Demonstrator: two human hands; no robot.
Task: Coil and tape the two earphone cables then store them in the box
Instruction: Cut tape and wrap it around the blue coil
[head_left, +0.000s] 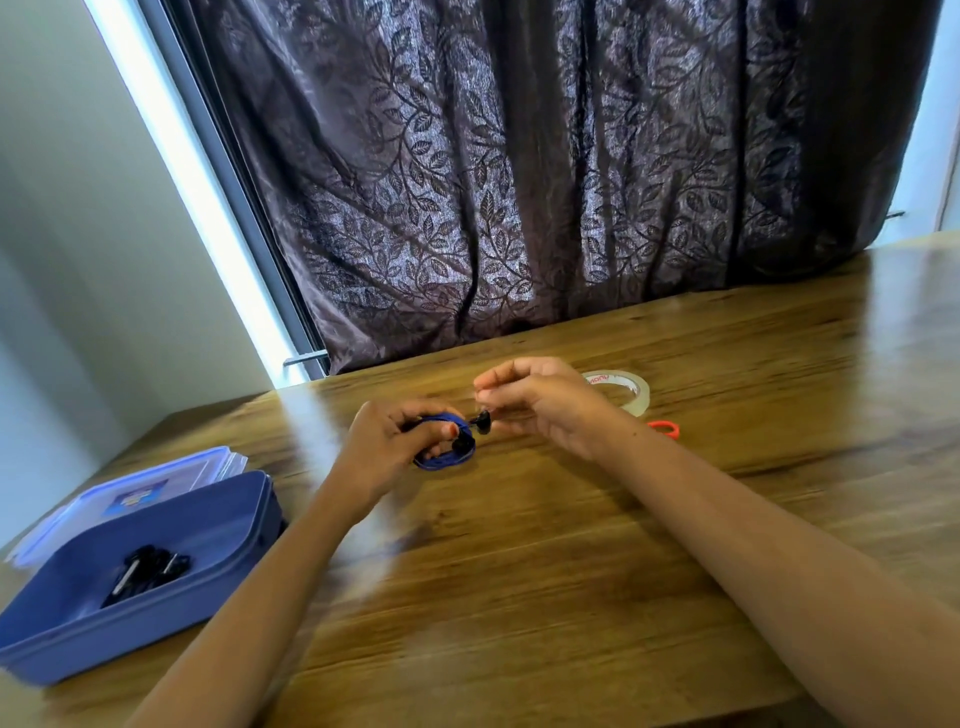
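My left hand grips a coiled blue earphone cable with black earbuds just above the wooden table. Close to its right, my right hand has its fingers curled and pinched together near one black earbud; whether a strip of clear tape is between them I cannot tell. A roll of clear tape lies on the table behind my right hand. The open blue box stands at the left front and holds a coiled black earphone cable.
The box's clear lid lies behind the box. A small orange ring-shaped thing peeks out beside my right wrist. A dark leaf-patterned curtain hangs along the table's far edge. The table's left edge runs close to the box.
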